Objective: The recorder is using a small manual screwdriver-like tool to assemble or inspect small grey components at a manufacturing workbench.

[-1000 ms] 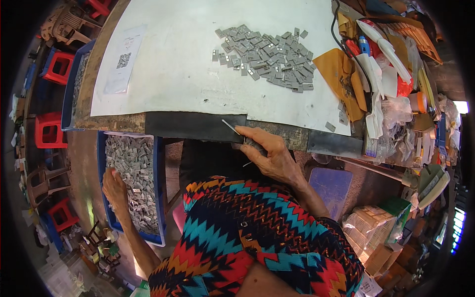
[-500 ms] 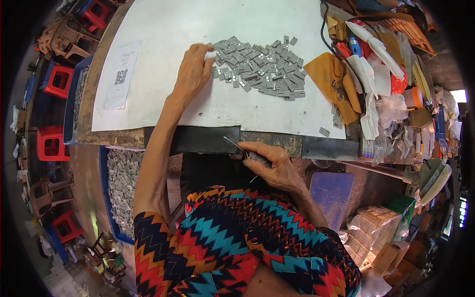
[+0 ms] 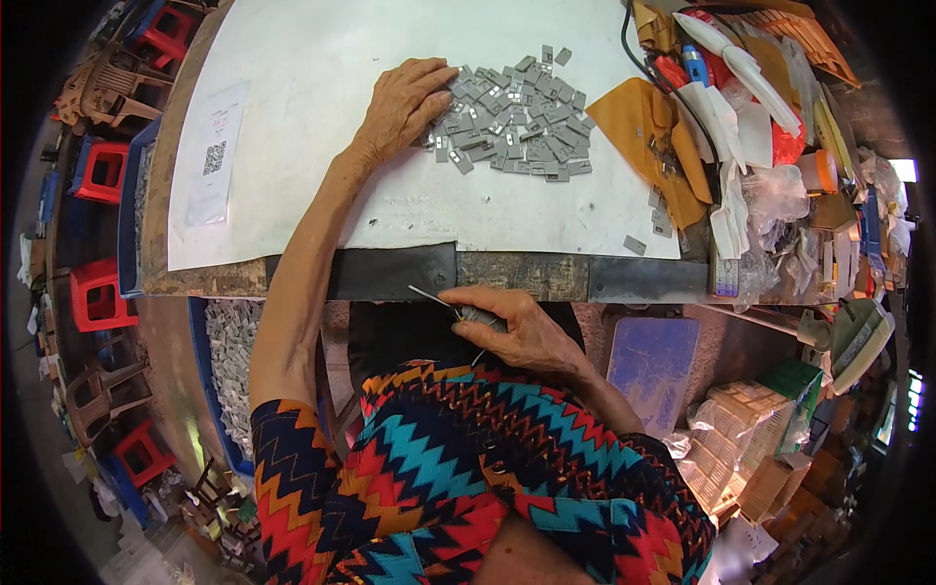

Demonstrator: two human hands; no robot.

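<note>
My left hand (image 3: 406, 107) reaches over the white sheet (image 3: 292, 195) to the left edge of a pile of small flat grey rectangular pieces (image 3: 517, 122). Its fingers stretch onto the nearest pieces, thumb a little apart, with no piece visibly gripped. Many pieces have a small slot or holes. In front of the table edge, my right hand (image 3: 512, 329) is closed around a slim tool with a thin metal tip (image 3: 427, 294) pointing up and left. The tool's grip is mostly covered by the fingers.
A paper with a square code (image 3: 216, 156) lies at the sheet's left. Brown paper (image 3: 643, 132), plastic bags and tools crowd the table's right. Below the table on the left, a blue bin (image 3: 203, 361) holds more pieces. Red stools (image 3: 100, 292) stand further left.
My left hand has shifted right, further onto the pile's edge, and its fingers have straightened. My right hand, still holding the tool, has moved slightly left.
</note>
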